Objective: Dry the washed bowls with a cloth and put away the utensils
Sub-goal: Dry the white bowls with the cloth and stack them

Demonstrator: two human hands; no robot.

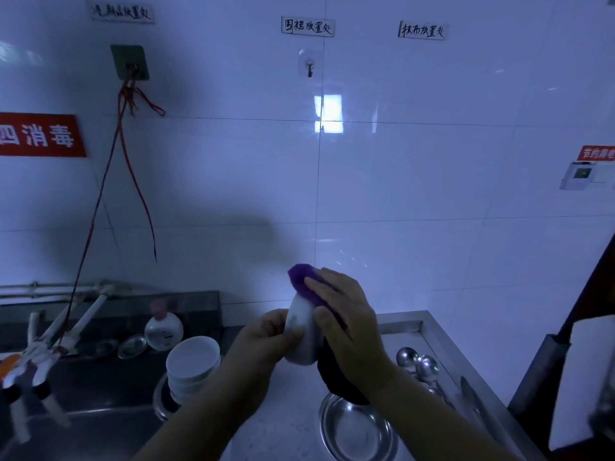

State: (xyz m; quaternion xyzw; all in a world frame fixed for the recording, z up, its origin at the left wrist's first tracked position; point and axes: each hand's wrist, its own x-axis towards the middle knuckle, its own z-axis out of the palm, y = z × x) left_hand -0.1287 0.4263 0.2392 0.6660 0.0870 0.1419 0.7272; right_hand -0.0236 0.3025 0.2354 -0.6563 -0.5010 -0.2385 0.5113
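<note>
My left hand (266,337) grips a white bowl (301,331) held on edge above the steel counter. My right hand (346,314) presses a purple cloth (301,277) against the bowl's far side; the cloth's dark tail (336,377) hangs below the hand. A stack of white bowls (193,364) stands to the left on a metal plate. A steel bowl (356,427) sits on the counter under my hands. Several metal spoons (419,364) and a knife (472,394) lie at the right of the counter.
A sink (83,377) with white taps (50,347) lies at the left, with a soap bottle (163,327) and small metal dishes (131,346) behind it. White tiled wall with hooks and labels ahead. A dark cabinet edge (565,327) stands at the right.
</note>
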